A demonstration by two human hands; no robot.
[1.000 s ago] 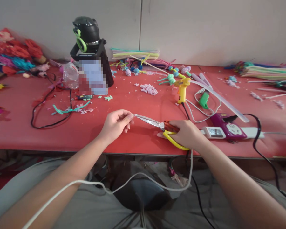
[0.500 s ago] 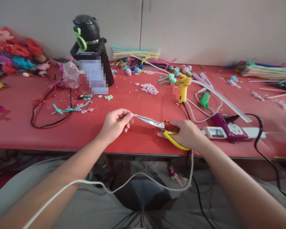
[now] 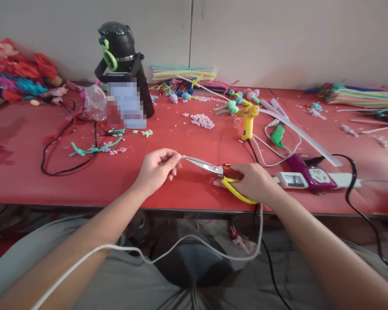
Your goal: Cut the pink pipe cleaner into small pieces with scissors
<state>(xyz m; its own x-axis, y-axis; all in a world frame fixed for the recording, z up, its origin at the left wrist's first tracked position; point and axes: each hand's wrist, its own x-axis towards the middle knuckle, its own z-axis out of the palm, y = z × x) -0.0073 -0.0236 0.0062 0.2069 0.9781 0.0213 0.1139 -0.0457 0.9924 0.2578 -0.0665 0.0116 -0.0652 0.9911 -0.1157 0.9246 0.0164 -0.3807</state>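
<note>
Scissors (image 3: 204,165) held over the near middle of the red counter (image 3: 84,187).
Far left, flowers (image 3: 24,69), then a black bottle (image 3: 146,97); near, the left hand (image 3: 159,167), grip narrow, thumb and finger pinched at the scissors' tip, any piece between them too small to tell; pink bits (image 3: 202,121) lie farther back; scissors point left, blades almost together; yellow glue gun (image 3: 247,122) beyond; right hand (image 3: 252,181), grip closed round the handles; right, a purple power strip (image 3: 318,174).
</note>
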